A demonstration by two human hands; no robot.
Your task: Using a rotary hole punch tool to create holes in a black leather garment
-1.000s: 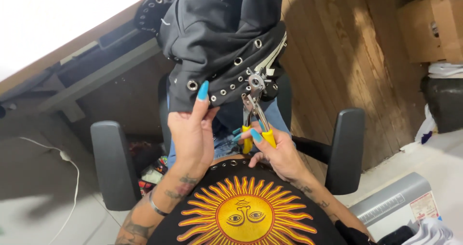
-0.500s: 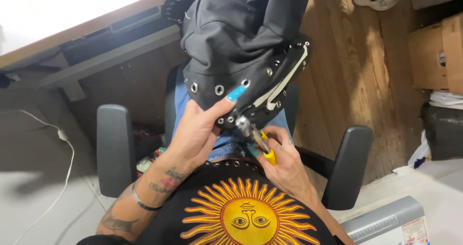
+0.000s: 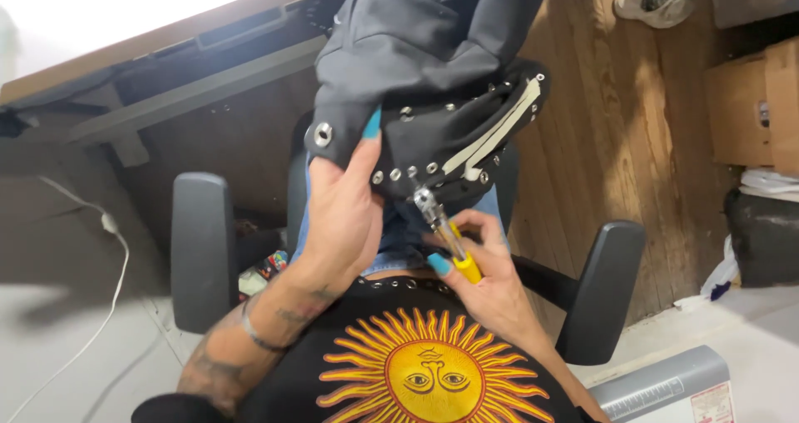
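A dark grey garment (image 3: 416,65) with metal eyelets and studs along its edge hangs from the desk down over my lap. My left hand (image 3: 345,211) grips its studded edge from below, thumb pressed on the fabric near a large eyelet (image 3: 323,134). My right hand (image 3: 487,277) is closed around yellow-handled pliers (image 3: 445,236). The pliers' metal jaws (image 3: 422,196) touch the row of studs on the garment's lower edge. I sit in a chair, wearing a black shirt with a yellow sun print (image 3: 433,373).
Black chair armrests stand at left (image 3: 202,248) and right (image 3: 601,294). A desk edge (image 3: 166,73) runs across the top left. A white cable (image 3: 108,248) trails on the floor. Cardboard boxes (image 3: 753,106) and a shoe (image 3: 657,2) lie on the wooden floor.
The view has shifted lower and closer. The pliers have tilted from upright to slanted, with their jaws moving onto the stud row. My left hand has slid further up the garment's edge.
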